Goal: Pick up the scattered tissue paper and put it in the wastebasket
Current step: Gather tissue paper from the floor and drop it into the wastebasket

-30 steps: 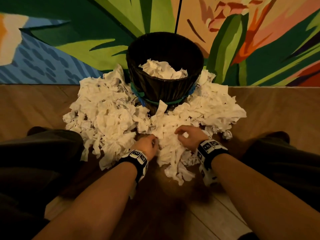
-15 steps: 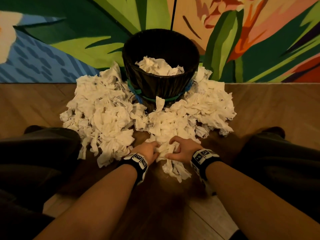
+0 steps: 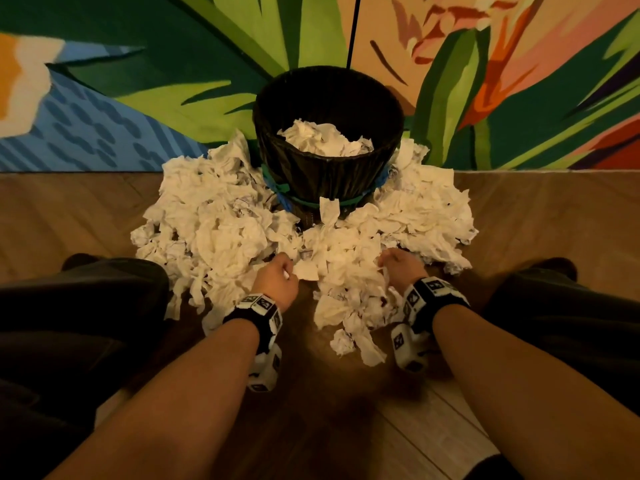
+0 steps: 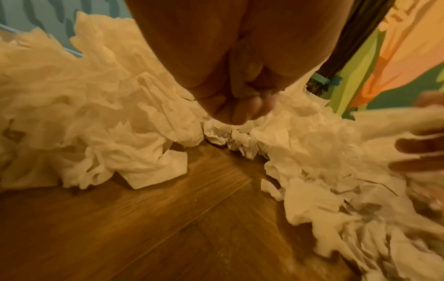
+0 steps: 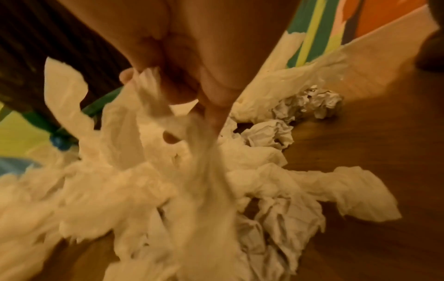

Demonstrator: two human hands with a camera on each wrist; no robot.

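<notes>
A black wastebasket (image 3: 329, 174) stands against the painted wall, with crumpled tissue (image 3: 325, 138) inside it. White tissue paper (image 3: 214, 223) lies heaped on the floor around its front and both sides. My left hand (image 3: 281, 276) is curled at the near edge of the heap, and a small white bit of tissue shows in its grip. In the left wrist view the left hand's fingers (image 4: 240, 108) are folded tight just above the paper. My right hand (image 3: 398, 265) grips a bunch of tissue; strands (image 5: 206, 152) hang from its fingers (image 5: 216, 106) down to the pile.
A wooden floor (image 3: 346, 427) lies bare between my forearms. My legs in dark trousers (image 3: 69, 323) flank the heap on both sides. A colourful mural wall (image 3: 138, 81) rises right behind the basket. Two tight paper balls (image 5: 310, 102) lie at the right fringe.
My hands, close together on one clump of tissue half a second ago, have drawn apart to the left and right. The clump between them has spread out.
</notes>
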